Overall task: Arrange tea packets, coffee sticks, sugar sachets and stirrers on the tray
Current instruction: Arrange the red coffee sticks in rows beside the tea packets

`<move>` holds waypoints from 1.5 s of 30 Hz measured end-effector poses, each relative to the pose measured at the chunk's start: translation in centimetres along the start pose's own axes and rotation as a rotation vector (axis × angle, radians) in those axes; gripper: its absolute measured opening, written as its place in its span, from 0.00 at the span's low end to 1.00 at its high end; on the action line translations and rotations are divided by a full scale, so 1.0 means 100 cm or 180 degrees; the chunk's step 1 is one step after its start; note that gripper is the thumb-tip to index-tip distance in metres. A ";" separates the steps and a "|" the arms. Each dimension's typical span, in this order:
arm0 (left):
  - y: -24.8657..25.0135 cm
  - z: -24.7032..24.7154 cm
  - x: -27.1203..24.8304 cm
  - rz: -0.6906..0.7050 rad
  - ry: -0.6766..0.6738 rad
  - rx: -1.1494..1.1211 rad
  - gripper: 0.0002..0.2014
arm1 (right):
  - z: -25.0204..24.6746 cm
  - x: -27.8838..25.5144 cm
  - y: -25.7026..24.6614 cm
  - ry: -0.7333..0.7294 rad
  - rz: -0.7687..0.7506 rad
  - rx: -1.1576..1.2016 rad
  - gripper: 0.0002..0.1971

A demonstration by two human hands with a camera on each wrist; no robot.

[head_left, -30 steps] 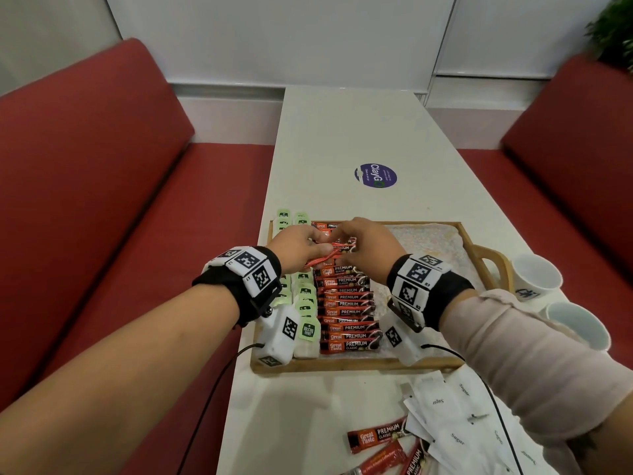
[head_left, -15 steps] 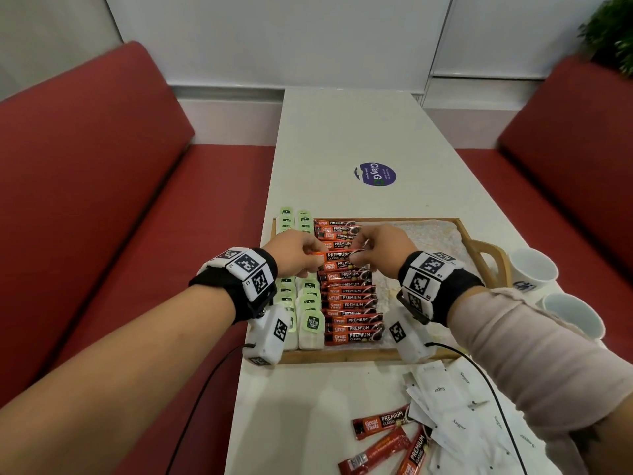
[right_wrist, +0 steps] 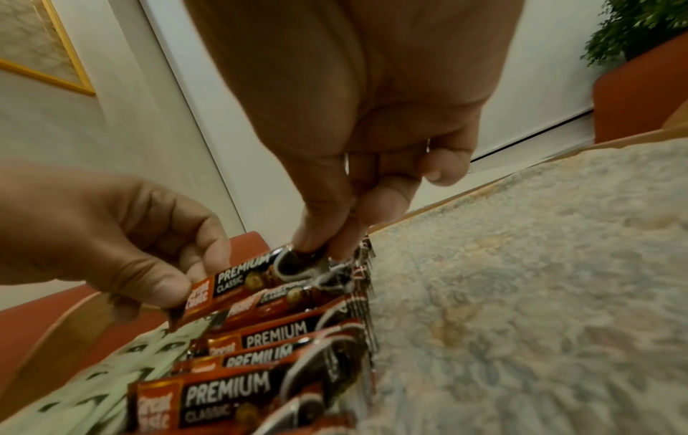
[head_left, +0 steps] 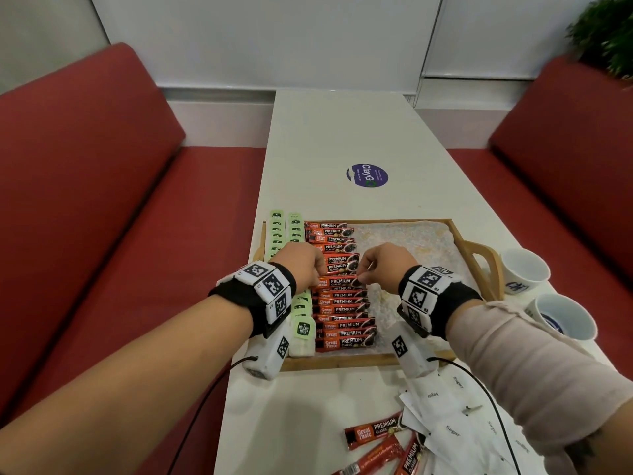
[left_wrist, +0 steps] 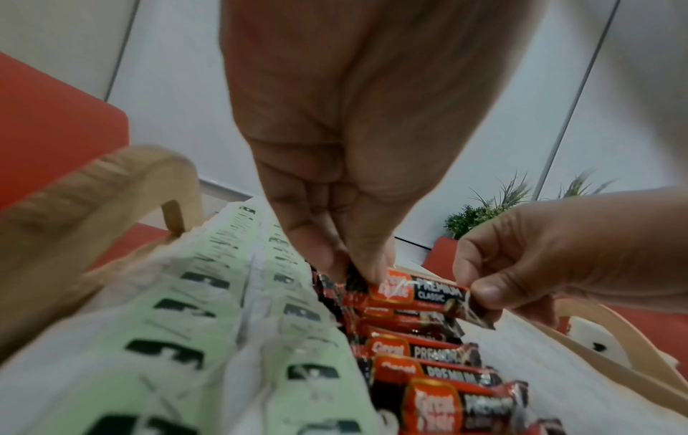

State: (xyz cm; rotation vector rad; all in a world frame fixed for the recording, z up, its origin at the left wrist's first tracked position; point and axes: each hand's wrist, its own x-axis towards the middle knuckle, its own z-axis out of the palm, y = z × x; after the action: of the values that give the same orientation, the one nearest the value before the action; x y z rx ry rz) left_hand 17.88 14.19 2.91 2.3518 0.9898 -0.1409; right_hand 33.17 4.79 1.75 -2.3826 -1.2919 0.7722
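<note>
— Where's the stick you have right now?

— Over the middle of the wooden tray (head_left: 342,362), in line with the column of coffee sticks (head_left: 344,332). Your left hand (head_left: 301,267) pinches one end of the held coffee stick (head_left: 337,281), thumb and fingertips on the "Great Taste" end; your right hand (head_left: 385,265) pinches the dark end printed with a cup. Both hands grasp it; neither is slack.

— How does it look?

— Red-orange wrapper, black panel reading "PREMIUM CLASSIC", crimped ends. In the left wrist view it (left_wrist: 420,294) sits raised above the sticks below it, level across the column. The others lie overlapped like shingles, labels up.

— And beside them?

— Two columns of pale green tea packets (head_left: 301,329) along the tray's left side, touching the coffee column. The right half of the tray shows its patterned liner (head_left: 411,248).

— Off the tray?

— Loose coffee sticks (head_left: 373,431) and white sugar sachets (head_left: 442,423) on the surface near you, right side — two white cups (head_left: 524,270) beyond the tray's handle.
</note>
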 end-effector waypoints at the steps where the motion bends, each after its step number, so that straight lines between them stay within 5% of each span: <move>1: 0.001 0.001 0.002 -0.0012 -0.0011 0.0047 0.09 | 0.000 0.001 0.001 -0.0006 0.0028 -0.0010 0.04; 17: 0.000 0.012 0.010 -0.0050 0.0131 0.0481 0.07 | 0.004 0.008 0.007 -0.0040 0.0041 -0.0216 0.05; 26: 0.008 0.024 -0.026 0.0250 0.0495 0.0249 0.10 | 0.007 -0.038 0.004 0.0036 -0.0213 -0.0159 0.06; 36: 0.029 0.060 -0.087 0.0697 -0.0272 0.0384 0.09 | 0.022 -0.107 0.009 -0.0062 -0.0312 -0.0343 0.10; 45: 0.036 0.090 -0.110 0.0569 -0.1181 0.0862 0.28 | 0.028 -0.138 0.015 -0.0880 -0.0385 -0.1323 0.24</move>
State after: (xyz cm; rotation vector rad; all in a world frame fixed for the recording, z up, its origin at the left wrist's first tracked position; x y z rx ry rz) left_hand 13.50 0.37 0.57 2.5145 0.6079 -0.6506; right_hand 26.37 -7.51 2.98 -2.5386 -1.8483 0.8931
